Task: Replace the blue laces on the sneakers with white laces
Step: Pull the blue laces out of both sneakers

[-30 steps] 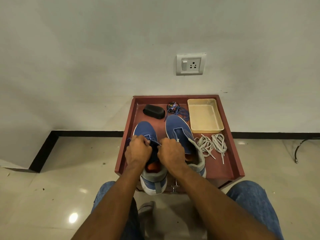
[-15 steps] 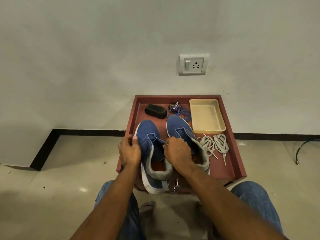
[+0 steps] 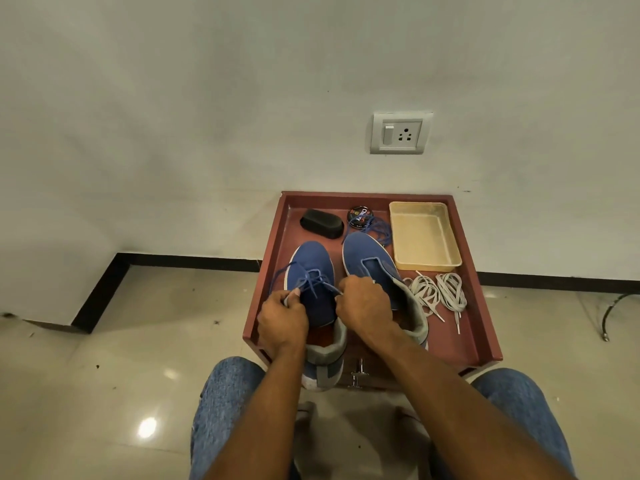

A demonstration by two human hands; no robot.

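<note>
We read left to right; our left hand pinches one strand of the blue lace at the left flank of the left sneaker; our right hand pinches the other strand at its right flank; both are closed on lace, neither released. The left sneaker lies between the hands, long axis running from heel near us to toe toward the wall; the lace crosses that axis, so we judge the next pull goes outward and toward us, each hand equally near. The right sneaker, just beside, shows no lace; a loose blue lace lies past its toe. The white laces lie right of it on the red tray, nearer our right hand.
</note>
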